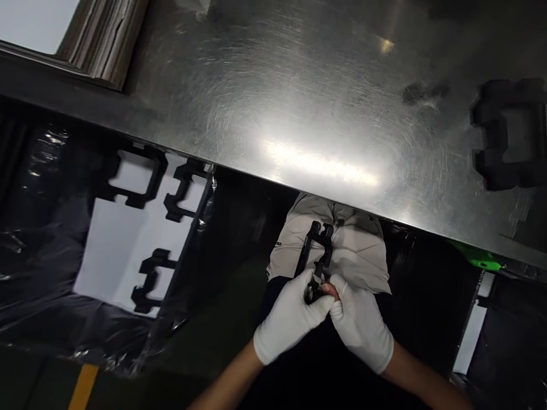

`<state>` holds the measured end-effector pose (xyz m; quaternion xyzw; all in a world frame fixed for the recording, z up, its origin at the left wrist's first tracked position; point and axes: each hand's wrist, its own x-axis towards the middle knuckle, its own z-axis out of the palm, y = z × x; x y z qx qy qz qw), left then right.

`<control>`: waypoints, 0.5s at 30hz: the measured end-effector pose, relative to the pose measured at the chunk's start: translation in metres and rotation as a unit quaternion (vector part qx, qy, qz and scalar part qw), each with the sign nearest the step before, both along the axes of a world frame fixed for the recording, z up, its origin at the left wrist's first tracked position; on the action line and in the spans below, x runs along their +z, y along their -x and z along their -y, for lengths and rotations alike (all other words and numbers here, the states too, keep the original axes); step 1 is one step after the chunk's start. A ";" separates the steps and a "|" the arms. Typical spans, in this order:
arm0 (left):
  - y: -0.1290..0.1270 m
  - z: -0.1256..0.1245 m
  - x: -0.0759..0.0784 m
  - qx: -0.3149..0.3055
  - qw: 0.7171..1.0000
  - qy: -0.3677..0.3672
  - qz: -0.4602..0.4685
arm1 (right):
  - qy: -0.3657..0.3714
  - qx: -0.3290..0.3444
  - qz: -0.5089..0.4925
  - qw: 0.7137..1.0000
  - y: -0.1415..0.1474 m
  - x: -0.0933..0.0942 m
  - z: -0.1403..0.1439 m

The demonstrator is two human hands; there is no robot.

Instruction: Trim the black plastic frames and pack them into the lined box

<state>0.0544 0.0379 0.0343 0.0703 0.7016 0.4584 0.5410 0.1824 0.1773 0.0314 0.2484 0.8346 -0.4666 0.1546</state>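
Note:
A black frame-shaped part (328, 250) with notched edges is held over my lap, below the table edge. My left hand (290, 313), in a white glove, is closed around its near end. My right hand (359, 319), also gloved in white with a bare fingertip showing, pinches the same end close beside the left one. The fingers partly hide that end of the part. Whether a small tool sits between the right fingertips I cannot make out.
The scratched metal table (265, 91) spans the top. More black parts (491, 136) are stacked at its right. A pile of sheets (102, 45) stands at upper left. Below left, a box lined with black plastic (38, 313) holds white sheet (115, 250) and several black frames (160, 176).

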 end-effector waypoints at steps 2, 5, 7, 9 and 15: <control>-0.001 0.000 -0.002 0.002 1.000 0.001 0.004 | 0.012 -0.004 -0.003 1.000 0.001 0.001 -0.001; -0.002 -0.001 -0.003 0.012 1.000 -0.007 0.009 | 0.026 -0.005 -0.011 1.000 0.002 0.000 -0.001; -0.002 -0.002 -0.002 0.019 1.000 -0.014 0.015 | 0.018 -0.009 -0.009 1.000 0.002 -0.001 0.000; -0.002 -0.003 -0.001 0.027 0.999 -0.022 0.022 | 0.006 -0.015 -0.005 1.000 0.003 -0.001 0.001; 0.001 -0.005 0.003 0.039 0.998 -0.040 0.035 | 0.061 -0.033 0.001 0.998 0.006 0.003 0.000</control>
